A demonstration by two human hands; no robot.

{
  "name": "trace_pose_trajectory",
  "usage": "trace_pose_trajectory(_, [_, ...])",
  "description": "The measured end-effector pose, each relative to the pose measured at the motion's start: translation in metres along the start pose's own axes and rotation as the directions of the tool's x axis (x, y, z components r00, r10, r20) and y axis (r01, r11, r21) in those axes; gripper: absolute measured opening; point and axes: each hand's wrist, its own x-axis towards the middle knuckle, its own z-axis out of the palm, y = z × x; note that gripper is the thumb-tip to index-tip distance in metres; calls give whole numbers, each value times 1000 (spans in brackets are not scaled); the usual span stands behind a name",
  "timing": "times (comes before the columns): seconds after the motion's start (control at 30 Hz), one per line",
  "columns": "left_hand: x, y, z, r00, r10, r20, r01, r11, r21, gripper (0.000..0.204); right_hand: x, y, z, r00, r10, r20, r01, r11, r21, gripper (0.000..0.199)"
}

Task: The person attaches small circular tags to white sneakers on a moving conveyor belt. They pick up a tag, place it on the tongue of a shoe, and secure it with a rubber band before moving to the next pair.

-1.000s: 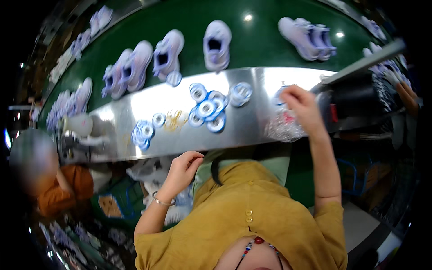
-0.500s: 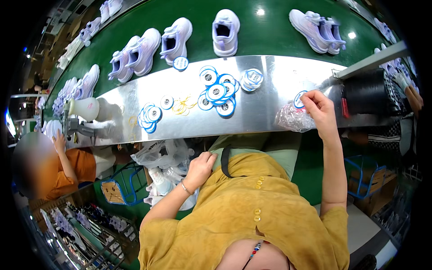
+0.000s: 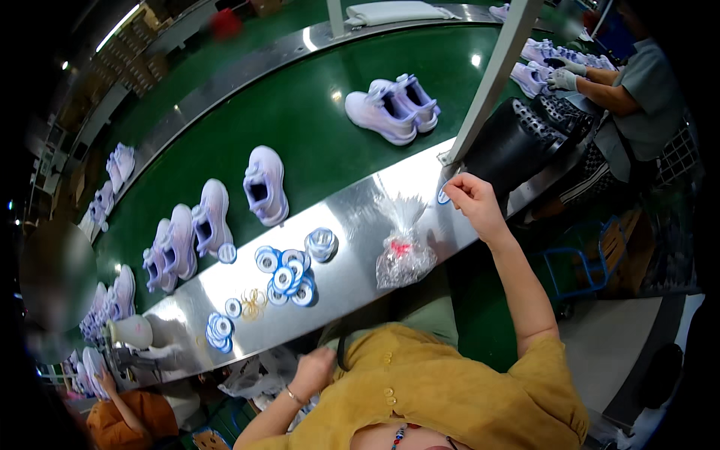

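One round tag (image 3: 442, 196) is picked up, pinched in the right hand (image 3: 476, 201) over the surface (image 3: 345, 279), right of the plastic bag (image 3: 405, 264); the piled tags (image 3: 283, 277) seemingly remain to be used; the right arm reaches outstretched; the left hand (image 3: 313, 371) sits near the waist, its grip too blurred to tell.

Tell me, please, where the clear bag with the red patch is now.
In the head view, the clear bag sits right of centre on the metal ledge, between the stack of round tags and the right hand.
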Motion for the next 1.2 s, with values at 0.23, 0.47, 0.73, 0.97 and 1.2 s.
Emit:
trace_pose_trajectory(0.23, [99,39,-170,1000,12,10,-10,991,-134,24,48,13,-6,994,-84,-65,85,996,12,9])
trace_pose_trajectory(0.47, [352,33,-212,845,249,-474,-303,952,-39,41,75,5,13,996,-55,-76,58,998,38,9])
trace_pose_trajectory(0.73, [478,6,-161,915,49,-401,-129,976,-175,25,100,25,6,995,-60,-83,49,991,-128,8])
trace_pose_trajectory(0.97, [409,-54,-170,848,127,-515,-277,934,-226,25,136,40,34,881,-465,87,399,631,-666,5])
trace_pose_trajectory(1.2, [382,-45,-162,907,-401,-129,27,359,-933,17,156,39,68,821,-507,261,479,366,-797,9])
